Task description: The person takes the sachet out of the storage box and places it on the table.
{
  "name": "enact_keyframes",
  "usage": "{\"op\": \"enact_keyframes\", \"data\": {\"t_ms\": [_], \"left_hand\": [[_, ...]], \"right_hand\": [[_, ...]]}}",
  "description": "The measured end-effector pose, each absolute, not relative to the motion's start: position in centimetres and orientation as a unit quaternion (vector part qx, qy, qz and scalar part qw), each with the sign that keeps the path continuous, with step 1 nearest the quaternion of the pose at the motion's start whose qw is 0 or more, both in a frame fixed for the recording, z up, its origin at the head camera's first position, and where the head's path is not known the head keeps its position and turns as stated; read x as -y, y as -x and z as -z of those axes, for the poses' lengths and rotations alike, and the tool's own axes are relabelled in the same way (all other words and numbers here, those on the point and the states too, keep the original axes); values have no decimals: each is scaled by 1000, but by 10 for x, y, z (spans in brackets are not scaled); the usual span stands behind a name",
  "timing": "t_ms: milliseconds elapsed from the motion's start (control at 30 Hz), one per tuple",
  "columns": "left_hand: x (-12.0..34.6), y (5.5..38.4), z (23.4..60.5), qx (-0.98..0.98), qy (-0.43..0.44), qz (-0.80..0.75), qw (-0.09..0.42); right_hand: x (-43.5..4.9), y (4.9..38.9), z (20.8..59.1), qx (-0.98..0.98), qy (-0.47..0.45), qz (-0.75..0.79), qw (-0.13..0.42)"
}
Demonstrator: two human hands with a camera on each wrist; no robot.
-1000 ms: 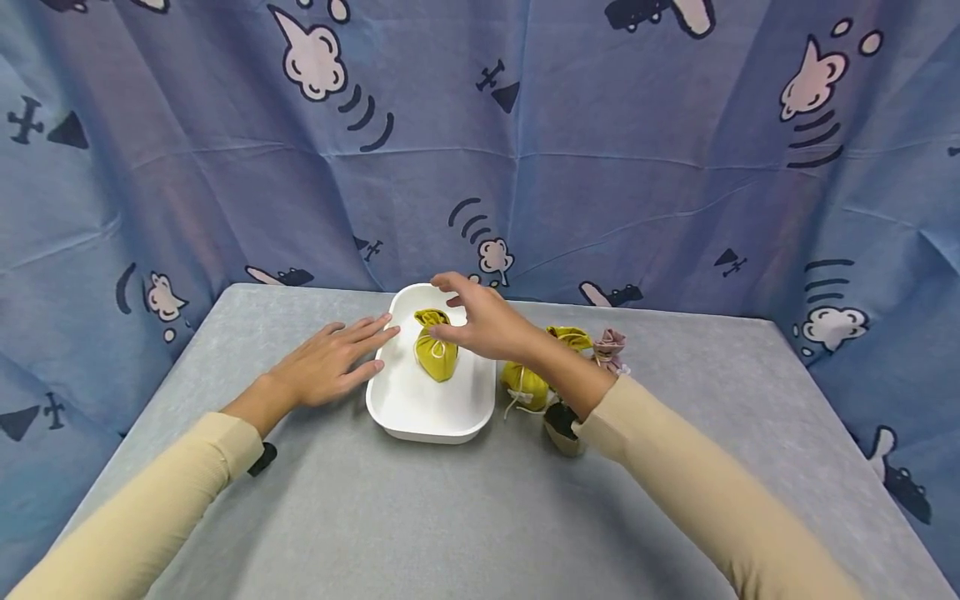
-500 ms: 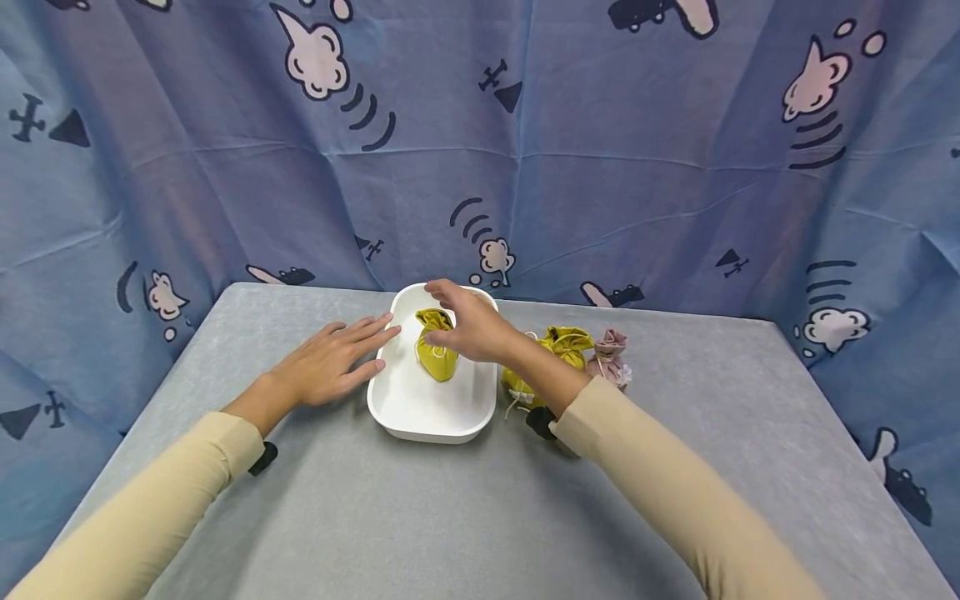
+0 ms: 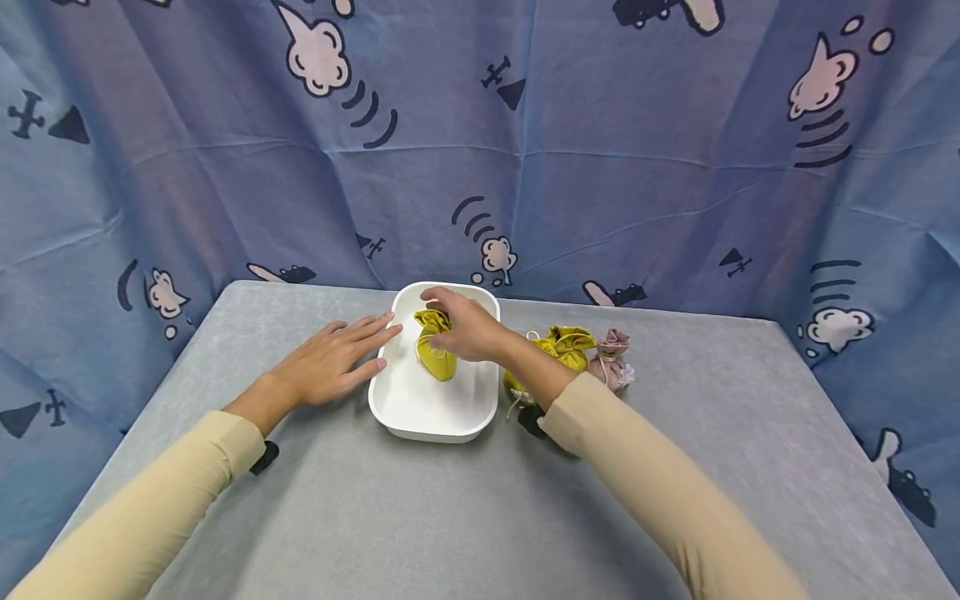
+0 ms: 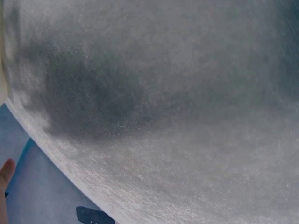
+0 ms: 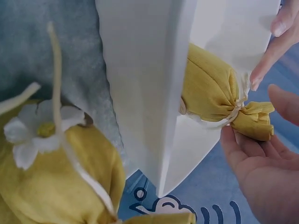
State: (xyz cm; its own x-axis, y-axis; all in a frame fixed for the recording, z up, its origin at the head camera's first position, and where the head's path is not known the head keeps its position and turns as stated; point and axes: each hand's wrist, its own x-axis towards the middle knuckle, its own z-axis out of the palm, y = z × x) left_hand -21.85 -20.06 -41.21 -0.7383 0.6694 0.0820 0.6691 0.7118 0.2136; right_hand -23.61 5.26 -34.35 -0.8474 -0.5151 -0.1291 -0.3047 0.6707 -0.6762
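A mustard-yellow drawstring pouch (image 3: 437,360) with a white cord lies in a white rectangular tray (image 3: 405,421). My right hand (image 3: 471,327) reaches over the tray's right side, around the gathered neck of the pouch. In the right wrist view, the fingers (image 5: 252,149) lie along one side of that neck, while the thumb (image 5: 285,102) stands apart from it on the other. My left hand (image 3: 330,362) has its fingers spread straight, with the tips at the tray's left rim. Only one fingertip (image 4: 6,172) shows in the left wrist view.
Right of the tray stand more yellow pouches (image 3: 567,346), one bearing a white flower (image 5: 44,130), and a pink pouch (image 3: 611,362). My right forearm crosses over some of them. Behind the grey table (image 3: 450,517) hangs a blue patterned curtain (image 3: 420,192).
My right hand has shifted slightly left and closer around the pouch's neck. Its sleeve has moved left, uncovering the yellow and pink pouches more. The left hand stays at the rim.
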Motion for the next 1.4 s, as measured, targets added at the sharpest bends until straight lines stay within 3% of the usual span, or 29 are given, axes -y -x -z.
{"op": "enact_keyframes", "data": {"t_ms": [400, 1400], "left_hand": [[201, 218, 412, -926, -358, -121, 4], [201, 218, 411, -927, -356, -122, 9]], "right_hand": [[-47, 237, 350, -900, 231, 316, 189], [-62, 238, 340, -909, 237, 308, 150]]}}
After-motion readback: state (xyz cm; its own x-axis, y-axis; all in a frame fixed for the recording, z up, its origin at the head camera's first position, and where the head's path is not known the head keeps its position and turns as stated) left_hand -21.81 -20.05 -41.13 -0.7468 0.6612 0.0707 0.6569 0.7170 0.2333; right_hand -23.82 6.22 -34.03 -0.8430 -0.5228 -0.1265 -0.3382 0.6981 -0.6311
